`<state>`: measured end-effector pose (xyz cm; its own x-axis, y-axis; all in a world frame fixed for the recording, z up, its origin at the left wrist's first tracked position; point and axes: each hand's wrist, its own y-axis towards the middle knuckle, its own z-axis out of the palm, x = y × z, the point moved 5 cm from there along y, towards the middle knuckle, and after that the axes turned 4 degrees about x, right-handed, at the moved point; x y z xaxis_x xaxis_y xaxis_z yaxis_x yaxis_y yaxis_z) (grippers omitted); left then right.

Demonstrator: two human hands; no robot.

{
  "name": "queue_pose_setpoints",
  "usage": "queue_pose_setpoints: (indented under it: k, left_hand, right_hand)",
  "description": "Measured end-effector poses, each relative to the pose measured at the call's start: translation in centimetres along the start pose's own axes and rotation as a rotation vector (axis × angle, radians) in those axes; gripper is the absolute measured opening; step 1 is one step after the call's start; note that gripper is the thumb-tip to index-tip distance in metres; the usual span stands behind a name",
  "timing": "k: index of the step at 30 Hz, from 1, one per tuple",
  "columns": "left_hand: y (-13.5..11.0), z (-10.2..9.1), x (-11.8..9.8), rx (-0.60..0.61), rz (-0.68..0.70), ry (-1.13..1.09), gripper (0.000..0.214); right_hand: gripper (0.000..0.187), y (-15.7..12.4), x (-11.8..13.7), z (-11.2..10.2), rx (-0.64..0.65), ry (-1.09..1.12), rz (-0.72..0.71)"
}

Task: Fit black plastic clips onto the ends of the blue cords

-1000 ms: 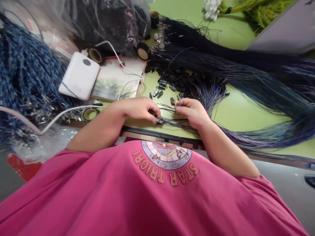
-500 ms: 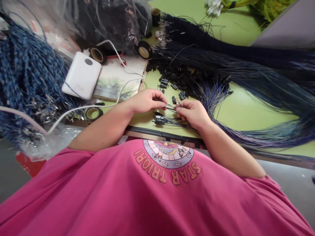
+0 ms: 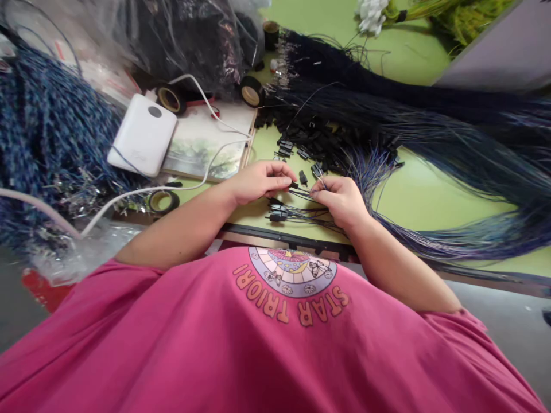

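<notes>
Pinched in the fingertips of the left hand (image 3: pixel 263 183): a small black plug (image 3: pixel 294 185), over the worktop (image 3: pixel 430 195), just beyond a cluster of wired plugs (image 3: pixel 278 214). Pinched in the right hand (image 3: pixel 339 198): thin dark wires (image 3: pixel 304 190), leading toward the plug; too small to tell how firmly seated. Probably light, hard and smooth in the plug, soft and bendy in the wires. Best gripped by the plug's sides, without sharp tugging.
</notes>
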<state>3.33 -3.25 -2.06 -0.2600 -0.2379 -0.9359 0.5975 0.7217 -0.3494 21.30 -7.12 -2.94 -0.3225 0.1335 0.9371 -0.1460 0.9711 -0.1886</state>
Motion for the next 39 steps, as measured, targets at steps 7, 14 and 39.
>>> queue_pose_setpoints:
  k: [7, 14, 39]
  left_hand:
    - [0.4, -0.4, 0.6, -0.088, -0.018, -0.04, 0.03]
    - [0.2, -0.4, 0.5, -0.122, -0.02, 0.006, 0.023]
    - [0.6, 0.1, 0.7, -0.17, 0.091, 0.274, 0.025]
  right_hand:
    - [0.023, -0.2, 0.6, -0.4, -0.027, -0.089, -0.038]
    - [0.025, 0.1, 0.3, -0.1, -0.021, -0.161, -0.051]
    - [0.031, 0.1, 0.7, 1.0, 0.049, -0.275, -0.076]
